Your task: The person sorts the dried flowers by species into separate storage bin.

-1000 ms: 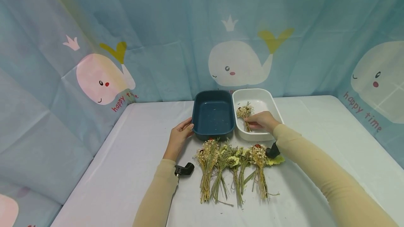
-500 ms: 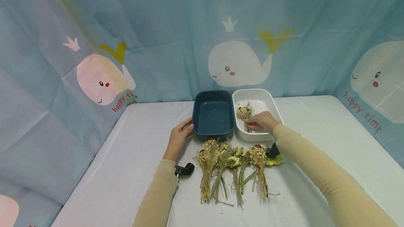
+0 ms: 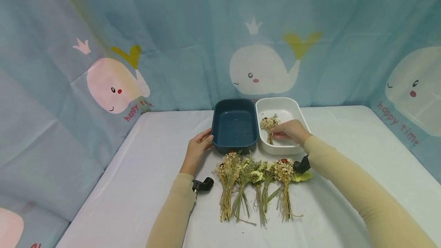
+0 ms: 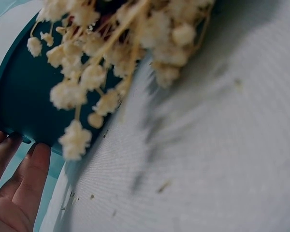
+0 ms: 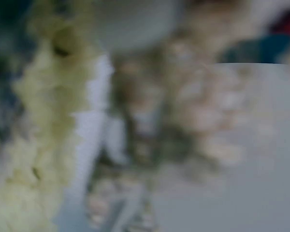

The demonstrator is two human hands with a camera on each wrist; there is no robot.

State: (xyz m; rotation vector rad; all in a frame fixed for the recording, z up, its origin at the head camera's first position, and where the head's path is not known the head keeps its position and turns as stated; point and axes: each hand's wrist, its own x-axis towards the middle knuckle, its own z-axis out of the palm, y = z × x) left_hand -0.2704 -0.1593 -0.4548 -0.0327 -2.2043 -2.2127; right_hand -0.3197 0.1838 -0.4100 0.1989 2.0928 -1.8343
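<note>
Bouquet (image 3: pixel 269 124) left of right hand (image 3: pixel 288 130) (can't tell if pinched); handle stems (image 3: pixel 270 137), not blooms (image 3: pixel 268 121). Left hand (image 3: pixel 196 149) relaxed, touching blue tray (image 3: pixel 235 128).

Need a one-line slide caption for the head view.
Left hand against the blue tub, right hand at a dried bunch in the white tub, more bunches lying in front.

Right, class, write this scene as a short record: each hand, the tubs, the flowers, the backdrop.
Left hand: touches the outside of the blue tub
Right hand: inside the white tub, at the stem end of one dried bunch; grip unclear
Tubs: side by side
Flowers: more dried bunches on the table, in front of the tubs
Backdrop: blue cloth printed with whales
</note>
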